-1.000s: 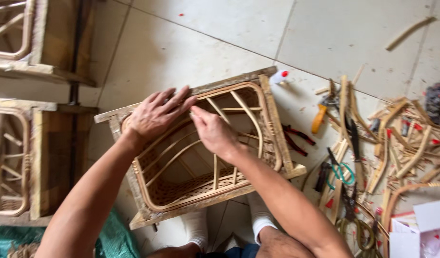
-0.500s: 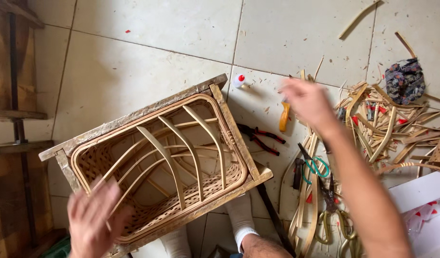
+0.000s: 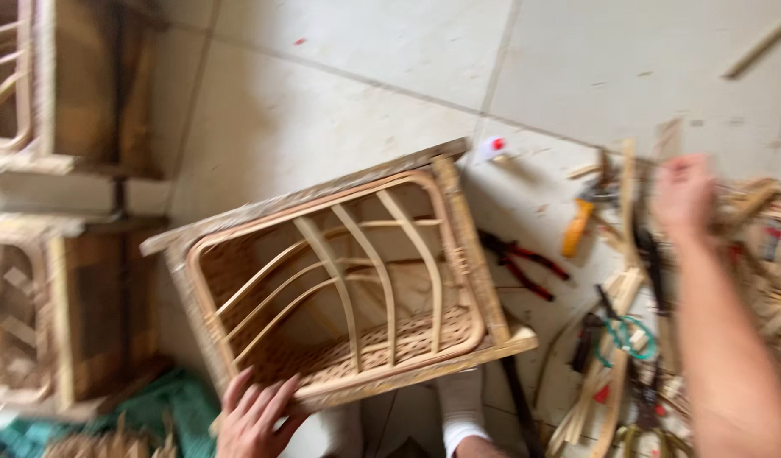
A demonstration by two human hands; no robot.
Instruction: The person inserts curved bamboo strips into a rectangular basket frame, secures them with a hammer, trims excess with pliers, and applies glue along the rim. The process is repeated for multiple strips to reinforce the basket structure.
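A rattan and wood frame (image 3: 340, 280) with curved cane ribs and a woven panel lies tilted on the tiled floor in front of me. My left hand (image 3: 253, 416) rests on its near left corner, fingers spread over the rim. My right hand (image 3: 684, 193) reaches out to the right, over a heap of cane strips and tools (image 3: 636, 339). It is blurred, fingers curled, and whether it grips a strip I cannot tell.
Red-handled pliers (image 3: 519, 261) lie just right of the frame. A yellow-handled tool (image 3: 577, 227) and a small white bottle with a red cap (image 3: 492, 148) lie beyond. Similar wooden frames (image 3: 60, 254) stand stacked at the left. My white-socked feet (image 3: 458, 407) sit below the frame.
Both hands left the frame's top rim. The left dropped to the near left corner; the right swung out to the tool pile. The view shifted left.
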